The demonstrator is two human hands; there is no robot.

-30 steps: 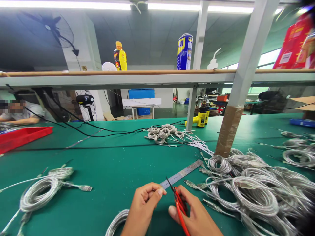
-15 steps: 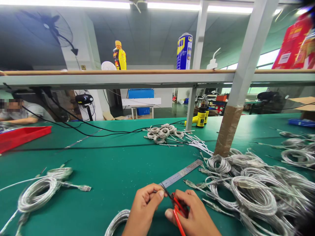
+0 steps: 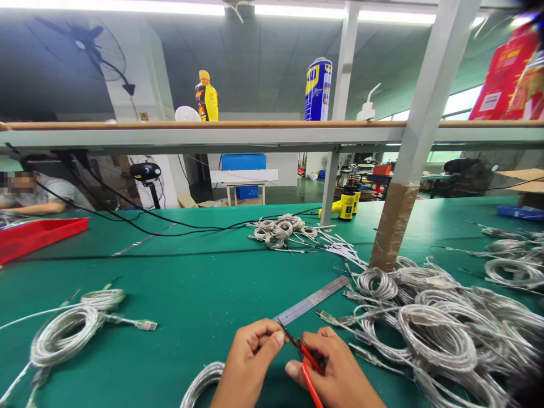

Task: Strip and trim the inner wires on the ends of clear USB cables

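My left hand [image 3: 255, 354] pinches the thin end of a cable between thumb and forefinger; most of that end is hidden by the fingers. My right hand [image 3: 338, 362] is wrapped round red-handled pliers or cutters [image 3: 311, 381], whose dark jaws reach to my left fingertips. A coil of clear-sheathed cable [image 3: 202, 385] lies at the lower edge, beside my left wrist and partly out of view. Just beyond my fingertips, a steel ruler [image 3: 312, 299] rests on the green tabletop [image 3: 191, 306].
Coiled USB cables [image 3: 437, 334] are heaped on the right, and another pair of coils [image 3: 68, 337] lies left. Farther back are a small cable pile [image 3: 280, 229], a yellow heat gun [image 3: 345, 205], a taped post [image 3: 393, 226] and a red tray [image 3: 42, 238]. A person sits far left.
The red handles have shifted very slightly to the right and look a little closer together. My left hand keeps its pinch in nearly the same place.
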